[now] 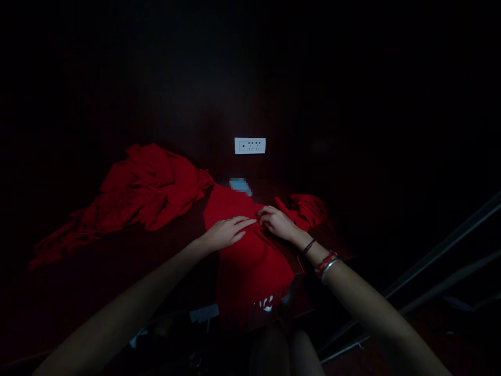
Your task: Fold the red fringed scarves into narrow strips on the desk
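A red fringed scarf (246, 261) lies stretched toward me over a dark tabletop (117, 261), its fringe hanging over the near edge. My left hand (227, 232) rests flat on it with fingers stretched out, a ring on one finger. My right hand (278, 222) sits just beside it, fingers curled and pinching a fold of the same scarf. Bracelets ring my right wrist. The scarf's far end bunches at the right (309, 209).
A second heap of red fringed cloth (144, 190) lies at the left of the table. A white wall socket (249, 145) sits on the dark wall behind. A small blurred pale object (239, 185) lies below it. Metal rails (430, 266) slant at the right.
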The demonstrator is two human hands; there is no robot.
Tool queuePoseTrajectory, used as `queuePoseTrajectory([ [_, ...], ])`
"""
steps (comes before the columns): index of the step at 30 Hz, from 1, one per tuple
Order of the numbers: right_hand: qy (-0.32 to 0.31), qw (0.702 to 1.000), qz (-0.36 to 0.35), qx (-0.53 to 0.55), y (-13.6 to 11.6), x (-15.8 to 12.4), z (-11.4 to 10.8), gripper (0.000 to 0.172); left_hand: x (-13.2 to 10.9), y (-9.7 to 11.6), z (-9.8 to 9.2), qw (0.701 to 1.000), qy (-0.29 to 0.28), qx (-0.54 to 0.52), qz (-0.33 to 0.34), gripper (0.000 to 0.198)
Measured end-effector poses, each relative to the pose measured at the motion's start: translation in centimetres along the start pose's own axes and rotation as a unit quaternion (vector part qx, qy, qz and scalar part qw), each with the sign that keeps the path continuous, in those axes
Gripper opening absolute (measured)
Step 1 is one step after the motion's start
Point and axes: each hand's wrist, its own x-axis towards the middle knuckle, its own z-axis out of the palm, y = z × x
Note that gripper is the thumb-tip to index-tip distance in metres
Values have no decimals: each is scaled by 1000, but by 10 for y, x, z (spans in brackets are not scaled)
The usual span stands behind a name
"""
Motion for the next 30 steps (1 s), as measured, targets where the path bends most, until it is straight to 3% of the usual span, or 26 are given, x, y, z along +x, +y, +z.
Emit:
queuePoseTrajectory([
  [3, 27, 996, 91, -1, -18, -3, 1, 13, 1, -4, 7, 999, 8, -40, -35, 51],
  [8, -1, 973, 195, -124, -55, -6, 7, 24, 6, -11, 15, 998, -21, -34, -43, 43],
  [11, -5, 959, 240, -148, -56, -2, 12, 23, 8, -10, 10, 999, -8, -18, -33, 46],
  [16, 0, 930, 362, -65, -37, -8, 15, 24, 13, -9, -1, 999, -17, 26, -32, 40],
  [18, 10, 926, 368, -83, -34, -12, 15, 24, 14, -9, -2, 999, -15, 29, -38, 39],
  [24, 14, 947, 293, -133, -49, -11, 16, 29, 15, -5, 3, 996, -13, 26, -82, 38],
  [30, 31, 940, 305, -152, -52, -1, 18, 23, 16, -3, -2, 995, 1, 18, -99, 39],
])
